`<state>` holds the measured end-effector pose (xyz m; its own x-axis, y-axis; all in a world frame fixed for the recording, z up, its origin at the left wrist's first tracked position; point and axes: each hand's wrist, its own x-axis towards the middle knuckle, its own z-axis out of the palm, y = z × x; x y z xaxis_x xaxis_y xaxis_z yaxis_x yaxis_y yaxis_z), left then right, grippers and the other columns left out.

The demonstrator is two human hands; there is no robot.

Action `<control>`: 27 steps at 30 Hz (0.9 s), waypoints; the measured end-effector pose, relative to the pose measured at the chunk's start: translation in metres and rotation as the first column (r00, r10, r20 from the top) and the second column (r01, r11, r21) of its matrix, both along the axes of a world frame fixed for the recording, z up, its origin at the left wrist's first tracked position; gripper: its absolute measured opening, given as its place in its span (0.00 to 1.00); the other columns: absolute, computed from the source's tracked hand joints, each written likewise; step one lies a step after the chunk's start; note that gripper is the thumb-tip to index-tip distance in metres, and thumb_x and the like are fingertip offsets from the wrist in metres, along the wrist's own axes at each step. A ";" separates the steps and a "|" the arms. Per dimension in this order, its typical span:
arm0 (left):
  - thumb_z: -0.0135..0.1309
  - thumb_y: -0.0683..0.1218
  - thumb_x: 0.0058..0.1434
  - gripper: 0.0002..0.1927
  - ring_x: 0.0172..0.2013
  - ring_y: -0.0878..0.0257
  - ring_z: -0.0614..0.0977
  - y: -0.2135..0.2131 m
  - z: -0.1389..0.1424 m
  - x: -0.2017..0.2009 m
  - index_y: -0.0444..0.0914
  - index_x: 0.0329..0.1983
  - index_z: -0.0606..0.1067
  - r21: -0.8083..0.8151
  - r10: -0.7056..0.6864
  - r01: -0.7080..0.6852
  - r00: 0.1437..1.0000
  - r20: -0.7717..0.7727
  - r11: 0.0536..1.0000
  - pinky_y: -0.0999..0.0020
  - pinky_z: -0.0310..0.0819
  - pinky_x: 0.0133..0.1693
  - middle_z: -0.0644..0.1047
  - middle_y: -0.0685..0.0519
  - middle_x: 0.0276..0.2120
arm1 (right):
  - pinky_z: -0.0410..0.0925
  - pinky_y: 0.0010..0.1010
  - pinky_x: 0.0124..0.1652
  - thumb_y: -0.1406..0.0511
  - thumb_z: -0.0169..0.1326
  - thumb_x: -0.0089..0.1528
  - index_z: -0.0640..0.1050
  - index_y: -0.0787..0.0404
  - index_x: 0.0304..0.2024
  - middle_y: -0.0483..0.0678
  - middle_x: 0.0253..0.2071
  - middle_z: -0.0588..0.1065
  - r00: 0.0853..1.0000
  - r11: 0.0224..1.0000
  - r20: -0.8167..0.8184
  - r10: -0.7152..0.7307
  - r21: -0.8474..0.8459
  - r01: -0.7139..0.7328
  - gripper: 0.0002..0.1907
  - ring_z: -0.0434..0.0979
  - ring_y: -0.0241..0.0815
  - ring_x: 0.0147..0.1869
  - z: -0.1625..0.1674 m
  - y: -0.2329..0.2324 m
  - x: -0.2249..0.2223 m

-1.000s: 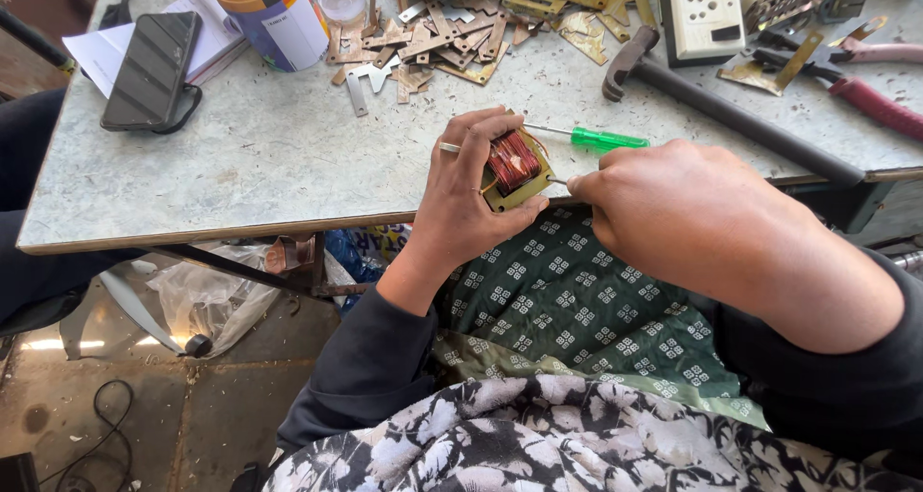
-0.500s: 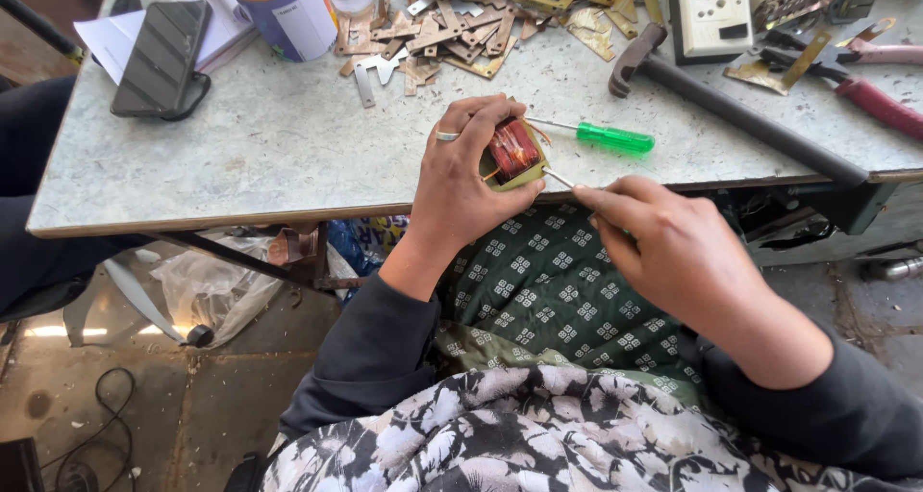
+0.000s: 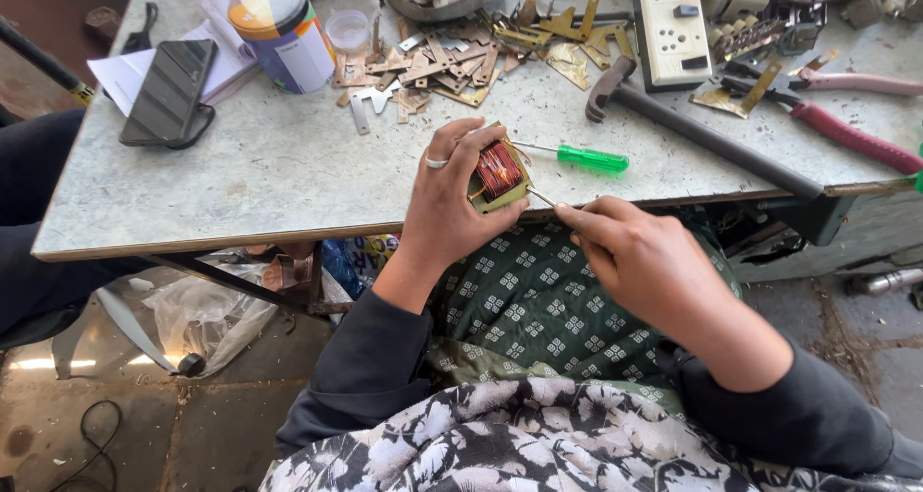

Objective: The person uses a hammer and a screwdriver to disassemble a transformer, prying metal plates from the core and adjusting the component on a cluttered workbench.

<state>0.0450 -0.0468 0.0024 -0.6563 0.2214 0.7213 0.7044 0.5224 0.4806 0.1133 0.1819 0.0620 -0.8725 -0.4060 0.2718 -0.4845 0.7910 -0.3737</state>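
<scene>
Left hand [image 3: 452,209] is clamped on a copper-wound transformer coil [image 3: 499,172] at the bench [image 3: 240,194] front edge. Right hand [image 3: 639,261], just right of the coil, pinches a thin metal strip [image 3: 540,196] whose long axis points into the coil's core.

Copper coil [image 3: 499,170] in left hand [image 3: 452,209]

left hand [image 3: 447,209]: grip curled shut | right hand [image 3: 639,261]: fingertips pinched
</scene>
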 end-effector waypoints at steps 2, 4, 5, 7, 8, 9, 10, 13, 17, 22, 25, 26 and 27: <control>0.73 0.53 0.50 0.43 0.67 0.44 0.66 -0.002 -0.001 0.000 0.37 0.65 0.66 -0.005 0.004 -0.004 0.999 -0.039 1.000 0.52 0.64 0.67 0.65 0.42 0.63 | 0.72 0.46 0.37 0.64 0.55 0.60 0.82 0.54 0.51 0.53 0.39 0.78 0.999 0.997 0.031 0.006 0.072 -0.008 0.16 0.80 0.59 0.37 0.011 0.000 -0.005; 0.74 0.56 0.48 0.48 0.68 0.40 0.61 -0.003 -0.001 0.000 0.34 0.66 0.64 -0.016 0.027 -0.028 0.998 -0.060 0.999 0.49 0.59 0.67 0.63 0.38 0.65 | 0.71 0.48 0.37 0.63 0.55 0.60 0.82 0.52 0.49 0.53 0.37 0.78 0.997 0.989 0.079 -0.015 0.151 0.003 0.15 0.79 0.60 0.38 0.020 0.000 -0.011; 0.74 0.56 0.49 0.46 0.67 0.42 0.64 -0.004 -0.002 0.000 0.35 0.66 0.65 -0.041 0.032 -0.035 0.998 -0.061 0.999 0.50 0.61 0.67 0.65 0.40 0.64 | 0.71 0.48 0.37 0.63 0.54 0.60 0.82 0.53 0.49 0.53 0.37 0.78 0.998 0.986 0.066 0.008 0.164 -0.018 0.15 0.79 0.60 0.37 0.023 0.000 -0.013; 0.74 0.55 0.51 0.42 0.66 0.46 0.69 -0.005 -0.004 -0.001 0.38 0.64 0.68 -0.093 0.043 -0.047 0.998 -0.049 0.995 0.52 0.64 0.68 0.70 0.45 0.61 | 0.71 0.48 0.36 0.63 0.54 0.60 0.82 0.54 0.49 0.53 0.36 0.77 0.997 0.980 0.055 0.053 0.191 -0.063 0.15 0.79 0.59 0.37 0.026 0.000 -0.014; 0.73 0.55 0.52 0.41 0.64 0.47 0.71 -0.005 -0.005 -0.001 0.38 0.64 0.68 -0.080 0.040 -0.043 0.998 -0.039 0.996 0.53 0.67 0.66 0.71 0.45 0.61 | 0.71 0.48 0.36 0.63 0.54 0.61 0.82 0.54 0.49 0.53 0.37 0.77 0.997 0.983 0.073 0.034 0.178 -0.046 0.15 0.79 0.60 0.37 0.026 0.000 -0.013; 0.73 0.55 0.53 0.40 0.63 0.48 0.74 -0.005 -0.005 -0.002 0.38 0.64 0.68 -0.067 0.040 -0.042 0.999 -0.027 0.997 0.55 0.69 0.65 0.72 0.44 0.61 | 0.71 0.48 0.37 0.63 0.54 0.61 0.81 0.54 0.50 0.53 0.37 0.77 0.996 0.986 0.092 0.016 0.166 -0.032 0.15 0.79 0.60 0.37 0.024 0.000 -0.012; 0.72 0.55 0.54 0.39 0.62 0.49 0.76 -0.005 -0.006 -0.002 0.38 0.64 0.69 -0.054 0.041 -0.042 0.999 -0.013 0.998 0.56 0.71 0.64 0.73 0.44 0.61 | 0.71 0.48 0.37 0.63 0.54 0.61 0.81 0.54 0.50 0.53 0.37 0.77 0.994 0.988 0.113 0.000 0.155 -0.018 0.15 0.79 0.60 0.37 0.023 -0.001 -0.010; 0.72 0.54 0.52 0.38 0.58 0.48 0.78 -0.005 -0.007 -0.003 0.37 0.62 0.70 -0.038 0.077 -0.078 0.997 -0.031 0.996 0.57 0.73 0.61 0.76 0.43 0.57 | 0.71 0.48 0.36 0.65 0.54 0.61 0.81 0.55 0.51 0.53 0.39 0.77 0.997 0.994 0.073 -0.002 0.110 -0.006 0.16 0.79 0.60 0.35 0.016 -0.004 -0.005; 0.70 0.57 0.52 0.35 0.53 0.54 0.82 -0.006 -0.006 -0.004 0.39 0.59 0.72 0.050 0.100 -0.119 0.952 0.289 0.992 0.60 0.78 0.56 0.78 0.47 0.52 | 0.71 0.46 0.35 0.67 0.54 0.62 0.79 0.58 0.55 0.53 0.40 0.77 0.999 0.999 0.021 0.029 -0.026 -0.028 0.18 0.79 0.59 0.36 0.010 -0.011 -0.002; 0.70 0.53 0.53 0.36 0.59 0.48 0.76 -0.004 -0.009 -0.002 0.37 0.61 0.67 -0.001 0.049 -0.049 0.995 0.092 0.999 0.56 0.70 0.62 0.74 0.44 0.56 | 0.71 0.45 0.36 0.66 0.55 0.62 0.81 0.56 0.53 0.53 0.39 0.77 0.998 0.999 0.060 0.036 -0.033 -0.034 0.17 0.80 0.58 0.37 0.014 -0.008 -0.003; 0.70 0.52 0.54 0.37 0.61 0.47 0.73 -0.003 -0.012 -0.002 0.38 0.62 0.65 -0.028 0.065 -0.063 0.996 0.060 0.998 0.55 0.68 0.64 0.71 0.45 0.57 | 0.71 0.45 0.35 0.66 0.55 0.61 0.81 0.56 0.53 0.53 0.39 0.78 0.996 1.000 0.093 0.008 0.019 -0.010 0.17 0.80 0.59 0.35 0.021 -0.001 -0.003; 0.71 0.52 0.54 0.38 0.61 0.46 0.72 -0.003 -0.013 -0.002 0.38 0.62 0.65 -0.036 0.057 -0.055 0.997 0.050 0.998 0.55 0.67 0.64 0.70 0.44 0.57 | 0.71 0.46 0.35 0.66 0.55 0.61 0.81 0.56 0.52 0.52 0.39 0.78 0.995 1.000 0.097 0.008 0.023 -0.010 0.17 0.80 0.59 0.35 0.023 0.001 -0.003; 0.71 0.52 0.53 0.39 0.62 0.46 0.72 -0.004 -0.014 -0.003 0.37 0.62 0.64 -0.043 0.049 -0.047 0.998 0.037 0.998 0.54 0.67 0.64 0.69 0.44 0.57 | 0.71 0.46 0.35 0.65 0.55 0.61 0.81 0.56 0.52 0.52 0.40 0.78 0.995 1.000 0.100 0.006 0.028 -0.009 0.16 0.79 0.59 0.36 0.025 0.001 -0.003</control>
